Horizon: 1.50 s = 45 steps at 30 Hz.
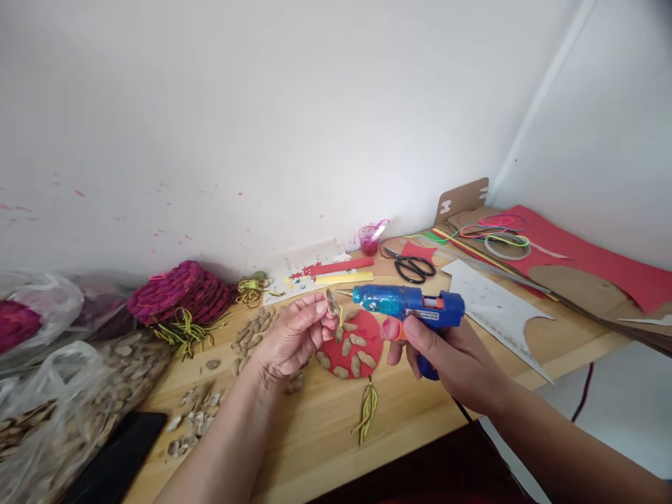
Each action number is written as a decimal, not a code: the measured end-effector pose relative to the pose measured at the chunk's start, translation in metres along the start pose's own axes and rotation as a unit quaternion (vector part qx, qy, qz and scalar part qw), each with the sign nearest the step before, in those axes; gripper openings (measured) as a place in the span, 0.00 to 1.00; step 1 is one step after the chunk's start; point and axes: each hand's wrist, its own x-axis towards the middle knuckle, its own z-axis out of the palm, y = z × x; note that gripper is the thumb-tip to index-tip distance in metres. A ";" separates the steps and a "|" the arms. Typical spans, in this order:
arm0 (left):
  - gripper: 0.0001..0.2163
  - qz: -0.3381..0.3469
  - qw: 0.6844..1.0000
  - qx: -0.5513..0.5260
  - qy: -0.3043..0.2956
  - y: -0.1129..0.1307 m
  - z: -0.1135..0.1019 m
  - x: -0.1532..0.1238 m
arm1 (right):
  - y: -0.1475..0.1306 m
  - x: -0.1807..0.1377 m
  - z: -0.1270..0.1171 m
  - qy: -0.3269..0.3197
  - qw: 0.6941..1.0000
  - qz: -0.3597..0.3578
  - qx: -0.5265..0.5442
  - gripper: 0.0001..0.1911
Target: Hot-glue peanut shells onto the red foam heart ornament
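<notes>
Between the thumb and fingers of my left hand (294,336) is a peanut shell (332,302), held up with its hollow side partly showing. My right hand (456,357) grips a blue hot glue gun (409,302), its metal nozzle pointing left, close to the shell. Below both hands lies a red paper disc (374,336) with several peanuts on it, mostly around its edge. A yellow-green cord tassel (367,409) hangs from the disc's near edge onto the table. Loose peanuts (255,329) lie left of the disc, partly behind my left hand.
Broken shells (197,413), a black phone (115,455) and plastic bags of peanuts (105,392) are on the left. Stacked purple discs (181,292) stand behind them. Scissors (412,266) and a pink-stained cup (369,238) sit by the wall. Cardboard and red sheets (572,252) lie right.
</notes>
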 end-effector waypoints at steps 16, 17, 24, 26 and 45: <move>0.16 -0.020 0.999 0.012 -0.043 -0.005 0.011 -0.008 | -0.014 -0.029 -0.003 0.012 0.994 -0.018 -0.105 0.24; 0.16 -0.020 0.999 0.012 -0.042 -0.006 0.012 -0.008 | -0.015 -0.029 -0.003 0.013 0.994 -0.019 -0.103 0.23; 0.16 -0.020 0.998 0.016 -0.053 -0.005 0.013 -0.009 | -0.017 -0.029 -0.001 0.018 0.994 -0.025 -0.108 0.22; 0.16 -0.019 0.998 0.017 -0.055 -0.005 0.013 -0.009 | -0.017 -0.029 -0.001 0.019 0.993 -0.026 -0.117 0.22; 0.16 -0.023 0.999 0.006 -0.046 -0.006 0.013 -0.009 | -0.016 -0.030 -0.003 0.026 0.988 -0.022 -0.152 0.23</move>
